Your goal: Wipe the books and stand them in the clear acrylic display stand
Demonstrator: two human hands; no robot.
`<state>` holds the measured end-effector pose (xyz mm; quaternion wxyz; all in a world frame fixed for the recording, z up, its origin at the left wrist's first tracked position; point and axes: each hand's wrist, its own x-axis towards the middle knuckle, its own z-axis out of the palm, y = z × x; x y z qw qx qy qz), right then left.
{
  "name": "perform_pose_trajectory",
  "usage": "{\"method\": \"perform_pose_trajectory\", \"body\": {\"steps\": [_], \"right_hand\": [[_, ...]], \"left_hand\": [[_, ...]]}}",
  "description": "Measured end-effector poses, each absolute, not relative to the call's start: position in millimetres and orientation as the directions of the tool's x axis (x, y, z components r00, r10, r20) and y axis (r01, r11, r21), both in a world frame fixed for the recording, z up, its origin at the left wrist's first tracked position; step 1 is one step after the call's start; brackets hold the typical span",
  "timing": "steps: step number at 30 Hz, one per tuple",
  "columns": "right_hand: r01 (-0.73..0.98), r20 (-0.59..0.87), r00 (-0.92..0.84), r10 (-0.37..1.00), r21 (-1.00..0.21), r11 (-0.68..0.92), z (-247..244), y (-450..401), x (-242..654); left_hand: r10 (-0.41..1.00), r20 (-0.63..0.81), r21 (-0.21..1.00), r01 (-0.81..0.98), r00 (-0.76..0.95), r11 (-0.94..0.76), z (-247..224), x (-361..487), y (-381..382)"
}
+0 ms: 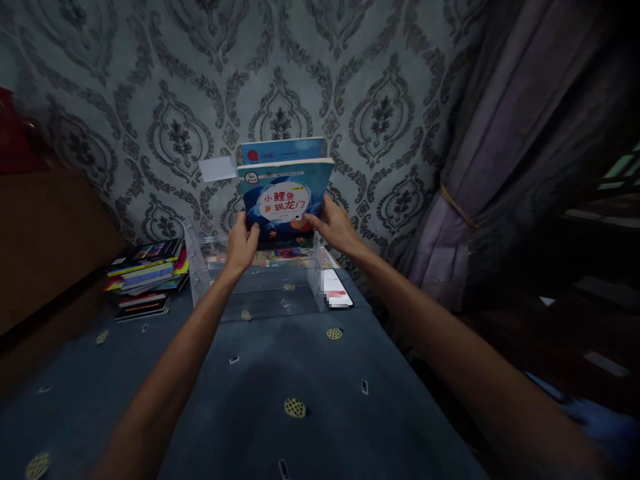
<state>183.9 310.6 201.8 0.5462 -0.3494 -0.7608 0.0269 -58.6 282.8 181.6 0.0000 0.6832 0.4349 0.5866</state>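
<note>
A blue picture book [285, 200] with red Chinese characters in a white oval stands upright between my two hands. My left hand [243, 245] grips its lower left edge, thumb on the cover. On the right edge, my right hand [334, 225] holds it with the thumb across the front. Just behind it rises another blue book [285, 150]; whether my fingers touch that one is hidden. Below and around the books is a clear plastic rack [270, 293] on the blue cloth, with colourful printed covers low at its back.
A pile of books [147, 267] lies left of the rack. A lit phone [337, 290] rests at its right side. A brown box [50, 233] stands far left, a tied curtain [455, 167] hangs right, and a patterned wall [383, 113] rises behind.
</note>
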Motion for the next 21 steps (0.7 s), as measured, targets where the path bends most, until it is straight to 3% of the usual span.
{"method": "perform_pose_trajectory", "body": {"steps": [5, 15, 21], "right_hand": [[0.59, 0.802, -0.09, 0.59, -0.434, 0.681, 197.0, 314.3, 185.5], [0.621, 0.747, -0.02, 0.664, -0.511, 0.594, 177.8, 316.7, 186.8], [0.59, 0.764, -0.019, 0.645, -0.512, 0.625, 156.2, 324.6, 185.7]], "left_hand": [[0.573, 0.815, 0.39, 0.817, -0.091, -0.424, 176.5, -54.7, 273.8], [0.764, 0.635, 0.417, 0.884, -0.116, -0.213, 170.4, -43.5, 270.3], [0.79, 0.601, 0.389, 0.908, -0.121, -0.156, 168.8, -36.8, 266.7]]}}
